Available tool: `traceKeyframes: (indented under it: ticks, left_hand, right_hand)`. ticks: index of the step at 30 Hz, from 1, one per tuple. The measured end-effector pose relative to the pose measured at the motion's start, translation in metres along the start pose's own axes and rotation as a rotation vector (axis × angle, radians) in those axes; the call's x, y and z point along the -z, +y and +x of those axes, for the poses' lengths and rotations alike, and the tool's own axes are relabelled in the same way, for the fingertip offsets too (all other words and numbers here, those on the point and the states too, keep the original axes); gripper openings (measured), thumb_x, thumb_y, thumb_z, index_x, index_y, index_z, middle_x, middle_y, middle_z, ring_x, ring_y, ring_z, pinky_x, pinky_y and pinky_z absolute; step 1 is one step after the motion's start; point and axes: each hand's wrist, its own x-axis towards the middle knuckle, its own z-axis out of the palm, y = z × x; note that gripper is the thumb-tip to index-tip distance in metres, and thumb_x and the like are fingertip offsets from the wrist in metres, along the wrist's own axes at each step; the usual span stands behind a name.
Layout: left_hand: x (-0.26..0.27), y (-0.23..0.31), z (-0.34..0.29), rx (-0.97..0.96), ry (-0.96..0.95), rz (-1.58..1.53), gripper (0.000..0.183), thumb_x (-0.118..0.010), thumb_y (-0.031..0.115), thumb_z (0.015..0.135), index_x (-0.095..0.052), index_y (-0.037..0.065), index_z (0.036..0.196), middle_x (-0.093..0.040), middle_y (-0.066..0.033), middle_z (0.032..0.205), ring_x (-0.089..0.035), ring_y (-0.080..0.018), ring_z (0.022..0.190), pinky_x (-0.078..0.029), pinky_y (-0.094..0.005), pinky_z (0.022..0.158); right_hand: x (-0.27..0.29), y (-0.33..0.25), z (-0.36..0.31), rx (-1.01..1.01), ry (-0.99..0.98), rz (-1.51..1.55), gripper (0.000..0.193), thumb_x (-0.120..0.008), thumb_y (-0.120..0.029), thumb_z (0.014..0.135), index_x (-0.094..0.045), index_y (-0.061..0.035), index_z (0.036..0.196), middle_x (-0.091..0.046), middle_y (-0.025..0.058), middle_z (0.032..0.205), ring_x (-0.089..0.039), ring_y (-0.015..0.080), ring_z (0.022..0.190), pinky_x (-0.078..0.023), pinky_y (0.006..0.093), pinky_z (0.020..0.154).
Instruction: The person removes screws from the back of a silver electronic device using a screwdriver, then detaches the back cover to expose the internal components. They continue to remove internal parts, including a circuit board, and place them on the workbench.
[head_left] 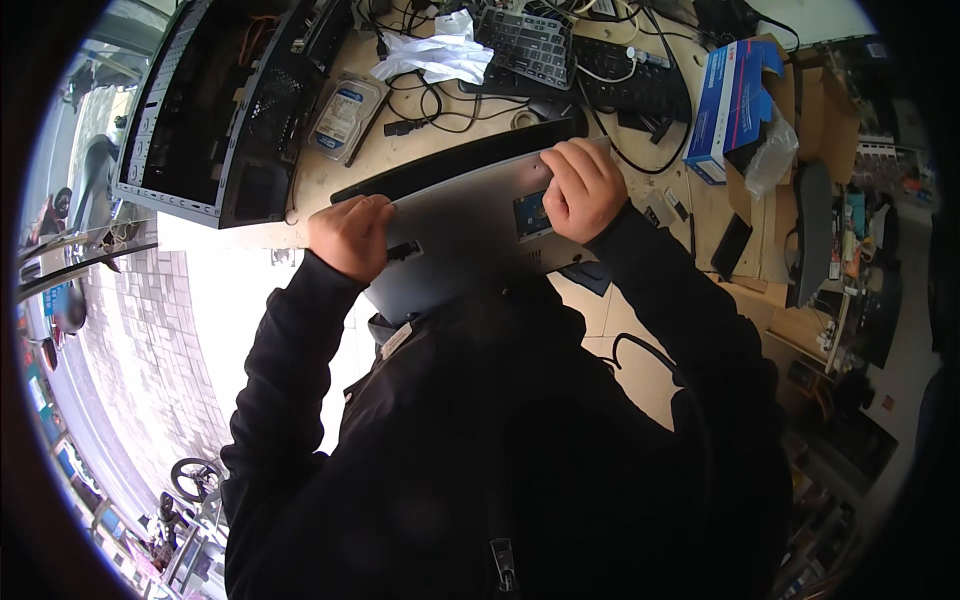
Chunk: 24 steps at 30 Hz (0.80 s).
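Observation:
A grey laptop (pixel 465 235) is held tilted against the front of my body, its underside toward me. A dark panel (pixel 450 160), which looks like its lid, shows beyond its far edge. An opening in the underside bares a blue-green part (pixel 532 214), and a smaller dark slot is near the left side. My left hand (pixel 350 238) is closed on the far left corner, thumb along the edge. At the far right corner my right hand (pixel 583 190) grips the edge with fingers curled over it. The fingertips are partly hidden.
On the bench, an open black computer case (pixel 215 110) stands left, beside a hard drive (pixel 347 118). Crumpled white paper (pixel 435 50), keyboards (pixel 525 45) and tangled cables lie at the back. A blue box (pixel 722 110) and an open cardboard carton (pixel 825 120) stand right.

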Motion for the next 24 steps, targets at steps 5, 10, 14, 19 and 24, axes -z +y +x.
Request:
traceKeyframes:
  ticks: [5, 10, 14, 19, 24]
  left_hand:
    - [-0.003, -0.011, 0.009, 0.010, 0.004, -0.011, 0.003, -0.061, 0.003, 0.080, -0.063, 0.004, 0.078, -0.058, -0.0097, 0.062, -0.058, -0.0301, 0.054, -0.046, -0.0351, 0.050]
    - [-0.005, -0.014, 0.014, 0.044, 0.004, -0.027, 0.004, -0.060, 0.004, 0.081, -0.064, 0.004, 0.080, -0.059, -0.0098, 0.064, -0.060, -0.0302, 0.058, -0.047, -0.0358, 0.051]
    - [-0.005, -0.017, 0.021, 0.104, -0.074, -0.048, 0.007, -0.059, 0.007, 0.083, -0.065, 0.003, 0.082, -0.062, -0.0124, 0.068, -0.061, -0.0317, 0.061, -0.048, -0.0364, 0.054]
    - [-0.010, -0.029, 0.039, 0.294, -0.206, -0.030, 0.027, -0.058, 0.025, 0.089, -0.066, 0.005, 0.072, -0.061, -0.0126, 0.063, -0.060, -0.0335, 0.059, -0.047, -0.0401, 0.054]
    - [-0.020, -0.047, 0.075, 0.421, -0.529, -0.032, 0.047, -0.062, 0.049, 0.085, -0.069, 0.005, 0.070, -0.061, -0.0129, 0.059, -0.060, -0.0297, 0.056, -0.048, -0.0389, 0.056]
  right_hand:
    - [-0.006, -0.008, 0.008, -0.067, -0.010, -0.030, 0.032, -0.056, -0.003, 0.066, -0.060, 0.0055, 0.097, -0.057, 0.0143, 0.092, -0.056, 0.0309, 0.088, -0.050, 0.0390, 0.081]
    - [-0.025, -0.025, 0.019, -0.097, -0.011, -0.030, 0.032, -0.057, -0.004, 0.066, -0.060, 0.0060, 0.097, -0.055, 0.0156, 0.092, -0.054, 0.0314, 0.089, -0.049, 0.0408, 0.081]
    - [-0.037, -0.020, 0.029, -0.110, 0.005, 0.017, 0.023, -0.058, -0.005, 0.065, -0.057, 0.0016, 0.086, -0.052, 0.0132, 0.085, -0.053, 0.0302, 0.084, -0.047, 0.0406, 0.079]
    - [-0.045, -0.030, 0.044, -0.152, -0.054, 0.139, 0.017, -0.058, -0.002, 0.064, -0.054, -0.0024, 0.080, -0.051, 0.0105, 0.080, -0.051, 0.0299, 0.074, -0.043, 0.0379, 0.068]
    - [-0.060, -0.030, 0.053, -0.207, -0.175, 0.081, 0.012, -0.058, -0.009, 0.064, -0.050, -0.0036, 0.071, -0.048, 0.0123, 0.078, -0.049, 0.0296, 0.076, -0.041, 0.0398, 0.067]
